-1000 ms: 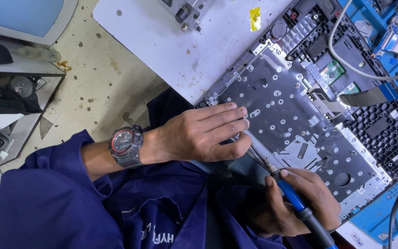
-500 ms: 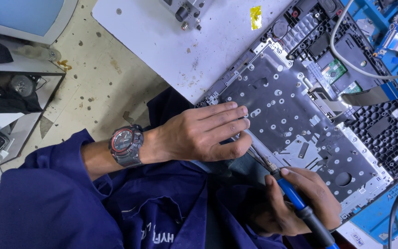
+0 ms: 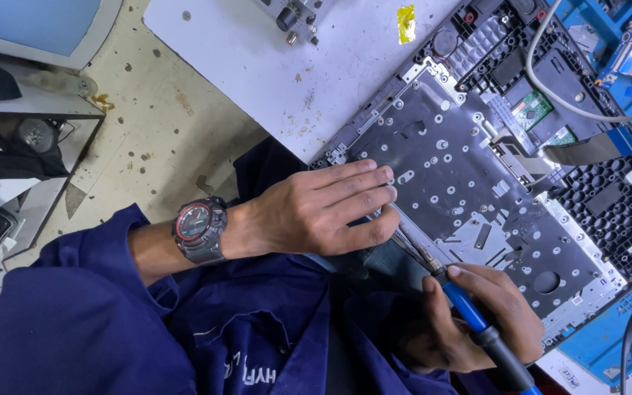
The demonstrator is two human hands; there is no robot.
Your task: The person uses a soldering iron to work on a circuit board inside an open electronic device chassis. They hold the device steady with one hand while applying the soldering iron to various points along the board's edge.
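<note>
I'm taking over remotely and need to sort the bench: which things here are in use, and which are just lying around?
In use:
left hand resting on the laptop chassis
right hand holding the blue-handled tool

Lying about:
yellow tape scrap
grey cable
small metal part
white board

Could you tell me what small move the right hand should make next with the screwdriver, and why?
Probably seat the tip squarely before turning. The right hand holds the blue screwdriver slanted, its tip at the metal plate's near edge beside the left hand's fingertips, which press that edge flat. Whether the tip sits in a screw cannot be told.
</note>
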